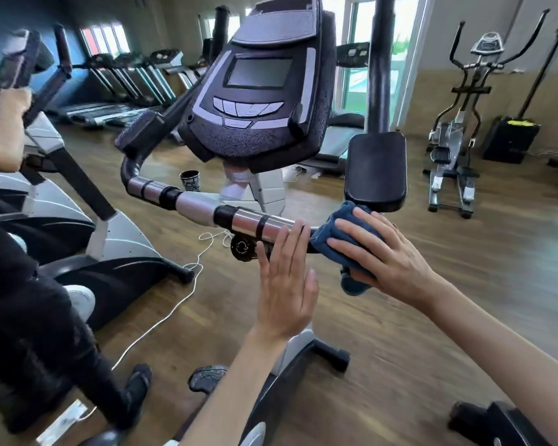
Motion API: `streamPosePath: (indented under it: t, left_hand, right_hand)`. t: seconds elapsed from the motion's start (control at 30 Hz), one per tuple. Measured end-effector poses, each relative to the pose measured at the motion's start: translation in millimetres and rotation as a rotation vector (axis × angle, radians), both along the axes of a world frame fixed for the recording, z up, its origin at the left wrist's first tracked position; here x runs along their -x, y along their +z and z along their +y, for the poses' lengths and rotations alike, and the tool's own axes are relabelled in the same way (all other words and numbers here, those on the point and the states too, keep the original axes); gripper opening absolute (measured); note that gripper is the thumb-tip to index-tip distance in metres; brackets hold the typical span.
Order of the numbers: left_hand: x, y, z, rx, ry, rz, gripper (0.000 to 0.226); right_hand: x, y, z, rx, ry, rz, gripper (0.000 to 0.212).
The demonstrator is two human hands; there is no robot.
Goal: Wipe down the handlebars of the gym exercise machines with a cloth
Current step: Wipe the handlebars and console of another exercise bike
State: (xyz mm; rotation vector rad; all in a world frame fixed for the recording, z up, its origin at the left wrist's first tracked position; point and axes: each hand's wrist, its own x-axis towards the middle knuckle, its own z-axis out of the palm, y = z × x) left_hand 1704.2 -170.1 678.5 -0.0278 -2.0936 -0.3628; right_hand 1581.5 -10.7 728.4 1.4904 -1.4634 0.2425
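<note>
An exercise bike's handlebar (194, 204), black with chrome grip sections, runs across the middle below the dark console (258, 91). A blue cloth (332, 236) is wrapped over the bar's right part, just under a black arm pad (376, 169). My right hand (380, 252) presses and grips the cloth against the bar. My left hand (285, 281) is flat with fingers together and extended, fingertips touching the chrome section beside the cloth, holding nothing.
Another person in black clothes (23, 300) sits on the neighbouring bike at the left. A white cable (174, 304) trails over the wooden floor. A dark cup (190, 180) stands behind the bar. Treadmills (120, 88) line the far left; an elliptical (458, 123) stands at right.
</note>
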Motion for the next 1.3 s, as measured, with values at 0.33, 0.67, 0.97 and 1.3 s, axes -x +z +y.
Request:
streamPosePath:
  t: [0.33,0.67,0.97,1.3]
  left_hand:
    - [9,0,26,0.050,0.224,-0.003,0.049]
    - [22,-2,24,0.120,0.333,0.096,0.042]
    - [47,-9,-1,0.352,0.380,0.399,0.037]
    - [71,-6,-21,0.463,0.296,0.656,0.035]
  right_hand:
    - [34,-24,34,0.062,0.184,-0.025,0.037]
    - [41,-30,5,0.160,0.248,0.060,0.049]
    - [56,-41,-15,0.370,0.388,0.071,0.034]
    - [67,-42,-55,0.618,0.519,0.163,0.032]
